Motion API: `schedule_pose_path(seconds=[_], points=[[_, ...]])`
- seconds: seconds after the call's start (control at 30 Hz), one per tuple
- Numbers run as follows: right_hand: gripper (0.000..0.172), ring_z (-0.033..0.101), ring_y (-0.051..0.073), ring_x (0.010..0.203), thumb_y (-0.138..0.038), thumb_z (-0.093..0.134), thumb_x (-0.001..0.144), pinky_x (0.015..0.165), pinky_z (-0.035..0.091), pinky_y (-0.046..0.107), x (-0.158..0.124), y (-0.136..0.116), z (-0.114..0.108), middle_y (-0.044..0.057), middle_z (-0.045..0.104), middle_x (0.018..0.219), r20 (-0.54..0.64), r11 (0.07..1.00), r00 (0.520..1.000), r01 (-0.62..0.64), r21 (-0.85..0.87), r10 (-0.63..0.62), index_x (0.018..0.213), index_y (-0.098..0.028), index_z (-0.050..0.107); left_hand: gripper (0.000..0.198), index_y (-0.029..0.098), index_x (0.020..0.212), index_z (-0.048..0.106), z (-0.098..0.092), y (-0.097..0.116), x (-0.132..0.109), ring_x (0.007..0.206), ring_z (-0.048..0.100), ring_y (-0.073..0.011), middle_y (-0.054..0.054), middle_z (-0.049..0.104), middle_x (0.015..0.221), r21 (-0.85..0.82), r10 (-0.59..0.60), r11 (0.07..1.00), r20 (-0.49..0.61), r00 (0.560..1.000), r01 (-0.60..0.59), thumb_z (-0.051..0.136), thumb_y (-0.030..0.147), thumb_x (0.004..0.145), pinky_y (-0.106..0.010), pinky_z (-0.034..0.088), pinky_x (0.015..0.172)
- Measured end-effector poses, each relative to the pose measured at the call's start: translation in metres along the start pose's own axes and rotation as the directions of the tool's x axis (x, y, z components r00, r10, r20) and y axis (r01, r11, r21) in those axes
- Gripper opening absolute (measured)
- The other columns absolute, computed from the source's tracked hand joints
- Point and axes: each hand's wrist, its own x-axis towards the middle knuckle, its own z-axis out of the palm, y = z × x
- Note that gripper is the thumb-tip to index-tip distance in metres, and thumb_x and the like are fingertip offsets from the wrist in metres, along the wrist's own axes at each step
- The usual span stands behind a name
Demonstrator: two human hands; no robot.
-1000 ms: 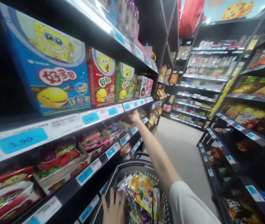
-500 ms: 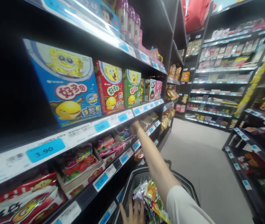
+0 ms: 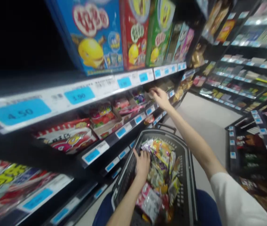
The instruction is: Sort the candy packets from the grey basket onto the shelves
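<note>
My right hand (image 3: 159,95) reaches far forward to a middle shelf on the left, at a brown display carton (image 3: 164,86) under the price rail; its fingers are smeared and partly hidden. My left hand (image 3: 142,162) lies inside a black shopping basket (image 3: 188,175), fingers spread flat on the colourful snack packets (image 3: 160,166) that fill it. Cartoon snack boxes in blue (image 3: 93,34), red (image 3: 133,33) and green (image 3: 159,31) stand on the shelf above.
Dark shelving with blue price tags (image 3: 79,95) runs along the left, holding red snack bags (image 3: 67,138) and candy cartons (image 3: 102,117). More stocked shelves (image 3: 248,69) stand ahead and to the right. A pale aisle floor (image 3: 206,116) lies between them.
The view has tipped down, so the basket and both arms show fully. My right hand has shifted slightly along the middle shelf. My left hand still rests on the packets.
</note>
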Motion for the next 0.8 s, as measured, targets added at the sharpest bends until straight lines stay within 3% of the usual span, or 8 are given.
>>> schedule_pose_path(seconds=[0.07, 0.17, 0.27, 0.3, 0.37, 0.5, 0.7, 0.8], points=[[0.036, 0.061, 0.021, 0.113, -0.045, 0.048, 0.100, 0.101, 0.046, 0.036, -0.057, 0.018, -0.016, 0.007, 0.069, 0.119, -0.015, 0.999, 1.000, 0.002, -0.042, -0.002, 0.116, -0.020, 0.067, 0.047, 0.012, 0.134, 0.061, -0.002, -0.003, -0.001, 0.118, 0.050, -0.0355, -0.020, 0.064, 0.123, 0.009, 0.005, 1.000, 0.003, 1.000, -0.005, 0.041, 0.013, 0.092, -0.079, 0.002, 0.115], [0.037, 0.060, 0.022, 0.114, -0.039, 0.043, 0.100, 0.103, 0.044, 0.036, -0.147, 0.046, -0.038, 0.012, 0.068, 0.122, 0.063, 0.958, 0.983, -0.150, -0.243, 0.170, 0.119, -0.016, 0.066, 0.043, 0.009, 0.129, 0.063, 0.001, -0.007, -0.004, 0.114, 0.051, -0.0336, -0.019, 0.065, 0.116, 0.014, 0.044, 0.999, 0.006, 0.999, -0.044, 0.041, 0.012, 0.092, -0.080, 0.001, 0.115], [0.050, 0.052, 0.027, 0.129, -0.026, 0.049, 0.092, 0.111, 0.038, 0.040, -0.222, 0.072, -0.048, 0.021, 0.057, 0.140, 0.233, 0.763, 0.829, -0.307, -0.569, 0.508, 0.138, -0.006, 0.053, 0.039, 0.010, 0.124, 0.065, 0.002, -0.011, -0.006, 0.110, 0.052, -0.0320, -0.017, 0.066, 0.112, 0.035, 0.079, 0.996, 0.007, 0.997, -0.080, 0.043, 0.013, 0.093, -0.081, 0.003, 0.113], [0.055, 0.049, 0.029, 0.132, -0.022, 0.049, 0.090, 0.112, 0.037, 0.041, -0.242, 0.077, -0.049, 0.023, 0.052, 0.146, 0.270, 0.705, 0.769, -0.306, -0.640, 0.580, 0.142, -0.004, 0.049, 0.038, 0.011, 0.123, 0.066, 0.002, -0.013, -0.006, 0.109, 0.052, -0.0313, -0.016, 0.066, 0.111, 0.044, 0.086, 0.995, 0.004, 0.996, -0.086, 0.043, 0.013, 0.093, -0.081, 0.004, 0.113], [0.063, 0.042, 0.032, 0.139, -0.015, 0.050, 0.087, 0.113, 0.035, 0.045, -0.273, 0.080, -0.050, 0.023, 0.040, 0.155, 0.276, 0.628, 0.717, -0.282, -0.725, 0.640, 0.148, -0.005, 0.042, 0.035, 0.012, 0.120, 0.067, 0.000, -0.015, -0.006, 0.108, 0.052, -0.0303, -0.015, 0.067, 0.110, 0.048, 0.095, 0.994, -0.008, 0.995, -0.094, 0.045, 0.014, 0.093, -0.081, 0.004, 0.114], [0.076, 0.040, 0.037, 0.138, -0.010, 0.051, 0.081, 0.109, 0.038, 0.051, -0.300, 0.067, -0.051, 0.019, 0.034, 0.160, 0.199, 0.498, 0.696, -0.257, -0.828, 0.690, 0.155, -0.013, 0.034, 0.032, 0.010, 0.116, 0.068, -0.002, -0.023, -0.008, 0.110, 0.052, -0.0303, -0.016, 0.067, 0.111, 0.037, 0.120, 0.992, 0.001, 0.993, -0.120, 0.046, 0.013, 0.093, -0.081, 0.005, 0.113], [0.054, 0.054, 0.036, 0.122, -0.025, 0.048, 0.091, 0.103, 0.042, 0.049, -0.304, 0.057, -0.036, 0.026, 0.052, 0.138, 0.115, 0.417, 0.637, -0.347, -0.840, 0.762, 0.142, -0.008, 0.048, 0.033, 0.006, 0.118, 0.066, 0.003, -0.052, -0.012, 0.112, 0.052, -0.0287, -0.016, 0.067, 0.110, 0.044, 0.244, 0.968, 0.020, 0.969, -0.245, 0.043, 0.012, 0.095, -0.075, 0.001, 0.117], [0.060, 0.054, 0.042, 0.121, -0.034, 0.052, 0.091, 0.100, 0.043, 0.056, -0.309, 0.060, -0.022, 0.032, 0.051, 0.133, 0.068, 0.375, 0.622, -0.377, -0.847, 0.780, 0.141, -0.003, 0.046, 0.033, 0.007, 0.118, 0.066, 0.006, -0.060, -0.012, 0.111, 0.052, -0.0285, -0.015, 0.067, 0.109, 0.075, 0.266, 0.961, 0.032, 0.963, -0.268, 0.042, 0.013, 0.096, -0.076, 0.001, 0.117]])
